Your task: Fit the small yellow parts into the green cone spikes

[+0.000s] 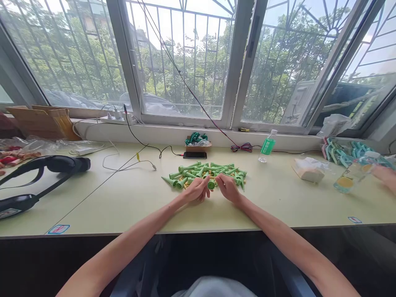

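A heap of green cone-shaped plastic spikes (201, 172) with small yellow pieces among them lies on the pale table (130, 202) in front of me. My left hand (195, 190) and my right hand (227, 187) meet at the near edge of the heap. Both have curled fingers pinching one green cone piece (211, 184) between them, its round open end facing me.
A black phone (194, 155) and a small box of green items (198, 141) sit behind the heap. A water bottle (267, 146) stands to the right, with a tissue pack (309, 170). Another person's hand (385, 176) holds a bottle at far right. A black strap device (40, 175) lies left.
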Motion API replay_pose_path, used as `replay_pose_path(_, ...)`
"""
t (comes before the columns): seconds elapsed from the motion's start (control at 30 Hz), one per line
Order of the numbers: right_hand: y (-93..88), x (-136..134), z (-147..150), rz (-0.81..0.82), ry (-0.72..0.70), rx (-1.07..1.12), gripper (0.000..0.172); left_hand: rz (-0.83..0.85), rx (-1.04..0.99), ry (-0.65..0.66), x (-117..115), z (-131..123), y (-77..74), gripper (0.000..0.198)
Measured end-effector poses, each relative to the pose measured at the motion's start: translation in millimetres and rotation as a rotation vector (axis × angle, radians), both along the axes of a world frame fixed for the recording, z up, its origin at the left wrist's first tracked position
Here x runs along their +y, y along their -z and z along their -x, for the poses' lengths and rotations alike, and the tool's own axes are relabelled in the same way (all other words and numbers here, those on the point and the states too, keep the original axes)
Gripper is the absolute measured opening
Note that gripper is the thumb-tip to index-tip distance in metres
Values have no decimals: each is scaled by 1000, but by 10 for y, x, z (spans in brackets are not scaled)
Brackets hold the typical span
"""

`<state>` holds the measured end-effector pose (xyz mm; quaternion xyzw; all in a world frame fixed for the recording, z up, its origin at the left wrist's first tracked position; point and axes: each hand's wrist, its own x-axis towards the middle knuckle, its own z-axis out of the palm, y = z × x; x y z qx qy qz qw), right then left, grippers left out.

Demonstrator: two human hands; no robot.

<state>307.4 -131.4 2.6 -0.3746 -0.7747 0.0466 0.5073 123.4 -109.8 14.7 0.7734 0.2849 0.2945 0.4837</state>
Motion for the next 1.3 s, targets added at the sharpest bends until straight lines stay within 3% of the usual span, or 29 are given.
replay_pose_path(0.23,7,21,0,8,9,0,36,80,-16,70,-7,29,-29,74)
replay_pose_path(0.5,1,3,-7,31,7,-7,36,94,-64,38,-68,47,-122,58)
replay_pose_path(0.7,27,33,-7,21,36,-45,39,-78,-25,-19,-68,49,-86,45)
replay_pose_path(1.03,89,91,-1,36,87,-80,38,-614,106,-194,-42,40,-50,32)
replay_pose_path(1.17,92,93,5,36,108,-74,38,-641,124,-228,-14,31,-26,31)
replay_pose_path(1.3,85,89,3,36,123,-58,38,-534,93,-240,-15,19,-14,33)
